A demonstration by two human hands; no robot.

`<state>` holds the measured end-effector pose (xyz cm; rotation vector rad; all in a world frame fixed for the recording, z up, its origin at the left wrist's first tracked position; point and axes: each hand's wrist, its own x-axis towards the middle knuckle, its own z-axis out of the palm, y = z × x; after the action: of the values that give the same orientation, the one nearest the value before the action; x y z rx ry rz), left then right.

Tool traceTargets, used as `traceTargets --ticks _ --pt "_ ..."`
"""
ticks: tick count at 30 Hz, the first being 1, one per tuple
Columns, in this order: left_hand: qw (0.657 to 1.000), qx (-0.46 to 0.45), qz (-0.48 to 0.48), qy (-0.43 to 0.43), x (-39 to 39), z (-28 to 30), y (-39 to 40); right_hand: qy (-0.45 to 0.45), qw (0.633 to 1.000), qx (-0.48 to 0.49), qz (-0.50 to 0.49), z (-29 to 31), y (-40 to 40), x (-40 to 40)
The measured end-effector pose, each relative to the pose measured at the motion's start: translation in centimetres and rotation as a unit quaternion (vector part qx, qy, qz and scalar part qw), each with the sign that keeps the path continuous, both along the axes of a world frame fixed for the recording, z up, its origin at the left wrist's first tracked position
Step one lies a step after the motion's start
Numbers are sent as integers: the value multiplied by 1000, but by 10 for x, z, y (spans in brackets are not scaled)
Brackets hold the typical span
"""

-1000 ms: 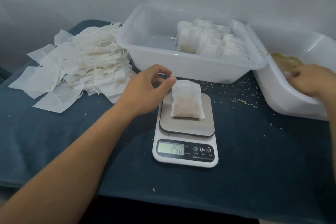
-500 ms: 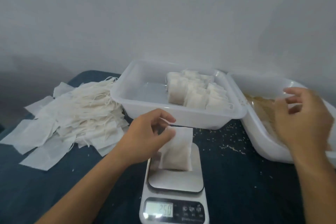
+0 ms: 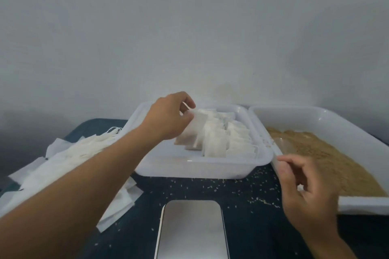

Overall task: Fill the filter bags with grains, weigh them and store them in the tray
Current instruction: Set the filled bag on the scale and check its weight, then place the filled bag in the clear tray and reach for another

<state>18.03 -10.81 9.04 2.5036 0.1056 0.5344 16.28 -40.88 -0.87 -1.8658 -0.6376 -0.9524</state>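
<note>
A plain indoor room, likely a home set up for small hand packing: a bare white wall [image 3: 189, 27] rises behind a dark-clothed surface [image 3: 248, 227]. On it sit a scale [image 3: 191, 229], with plastic trays [image 3: 200, 166] beyond it and loose bags [image 3: 69, 153] left of it.

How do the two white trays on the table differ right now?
The middle tray holds rows of filled filter bags standing on edge; the right tray holds loose brown grain. The left hand pinches a filled bag over the middle tray, while the right hand hovers at the right tray's near rim, holding nothing that shows. The right tray runs past the picture's edge; the middle one shows whole. Both are white plastic with rolled rims.
</note>
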Motion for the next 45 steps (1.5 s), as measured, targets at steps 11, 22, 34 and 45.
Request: traceTargets --ticks 11,22,34,45 --pt "988 48 1 146 78 -45 4 29 999 -12 27 -4 0 1" --pt "983 59 60 166 114 -69 14 28 999 -19 32 -1 -5 1" --pt "997 -66 16 -22 -16 2 31 73 992 -53 83 -3 6 -10" --pt "974 28 226 2 -180 -94 98 184 965 -150 113 -26 30 -28"
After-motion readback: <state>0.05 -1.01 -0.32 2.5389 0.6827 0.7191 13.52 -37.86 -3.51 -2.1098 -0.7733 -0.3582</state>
